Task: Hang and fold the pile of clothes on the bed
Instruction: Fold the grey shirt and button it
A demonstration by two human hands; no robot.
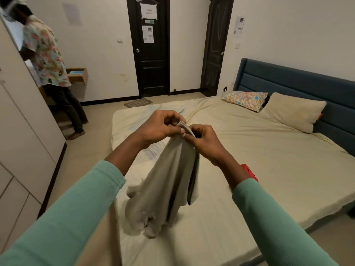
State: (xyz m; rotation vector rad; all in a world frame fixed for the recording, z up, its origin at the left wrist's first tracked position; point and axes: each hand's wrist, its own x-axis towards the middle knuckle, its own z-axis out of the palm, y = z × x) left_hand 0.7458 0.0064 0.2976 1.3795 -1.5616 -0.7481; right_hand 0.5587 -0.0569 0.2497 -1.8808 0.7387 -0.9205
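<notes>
Two-handed pinch: left hand (159, 128) and right hand (204, 144) fingers (192, 129) curled on the top edge of a beige garment (165, 189) — bottom bunched on the bed (259, 150).

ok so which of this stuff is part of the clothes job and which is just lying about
In the job: beige garment, pinched by left hand and right hand; bed.
Just about: floral pillow, plain pillow, floor mat, spray bottle, red object, partly hidden.
</notes>
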